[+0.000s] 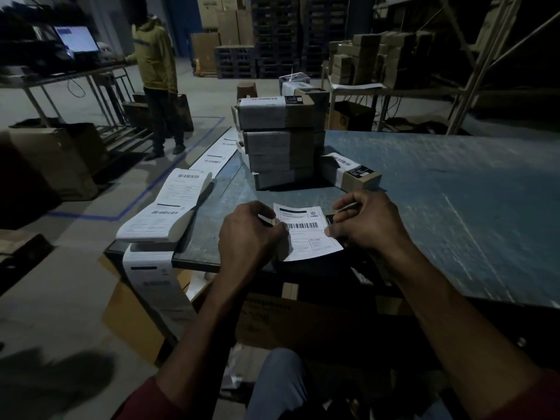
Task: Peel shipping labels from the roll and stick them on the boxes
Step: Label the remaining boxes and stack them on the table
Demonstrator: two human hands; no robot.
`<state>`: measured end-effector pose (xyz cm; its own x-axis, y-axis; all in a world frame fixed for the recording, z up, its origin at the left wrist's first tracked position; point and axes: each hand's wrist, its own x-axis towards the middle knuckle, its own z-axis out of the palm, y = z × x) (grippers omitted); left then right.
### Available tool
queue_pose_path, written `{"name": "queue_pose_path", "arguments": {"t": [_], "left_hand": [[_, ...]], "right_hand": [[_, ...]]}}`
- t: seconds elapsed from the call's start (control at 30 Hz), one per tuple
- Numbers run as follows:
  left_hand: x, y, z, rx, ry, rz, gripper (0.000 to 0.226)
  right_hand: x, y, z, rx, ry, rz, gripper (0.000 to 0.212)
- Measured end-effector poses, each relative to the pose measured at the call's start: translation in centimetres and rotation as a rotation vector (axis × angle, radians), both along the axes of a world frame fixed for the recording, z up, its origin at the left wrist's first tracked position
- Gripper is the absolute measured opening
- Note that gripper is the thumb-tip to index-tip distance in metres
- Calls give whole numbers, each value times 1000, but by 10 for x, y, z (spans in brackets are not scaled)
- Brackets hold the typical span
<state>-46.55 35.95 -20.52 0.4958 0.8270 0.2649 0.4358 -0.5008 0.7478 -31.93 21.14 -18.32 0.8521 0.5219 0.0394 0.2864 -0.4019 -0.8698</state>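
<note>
One shipping label (pixel 309 233) is pinched at its edges by the left hand (pixel 247 234) and right hand (pixel 365 221), both grips closed on it. Labelled boxes (pixel 277 137) are stacked on the table (pixel 454 192); the label roll (pixel 169 207) appears far from finished.

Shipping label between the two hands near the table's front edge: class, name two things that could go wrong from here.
1. The shipping label is pinched by the left hand and right hand; uneven pressing could crease it.
2. The label strip overhangs the table edge and might slide off.
</note>
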Motion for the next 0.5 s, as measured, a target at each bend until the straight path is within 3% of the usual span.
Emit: {"name": "queue_pose_path", "arguments": {"t": [0.27,0.5], "left_hand": [[2,-5,4,88,76,4,33],[-3,4,-3,38,88,0,43]], "right_hand": [[0,0,1,-25,-3,6,40],[1,1,2,-48,-29,10,38]]}}
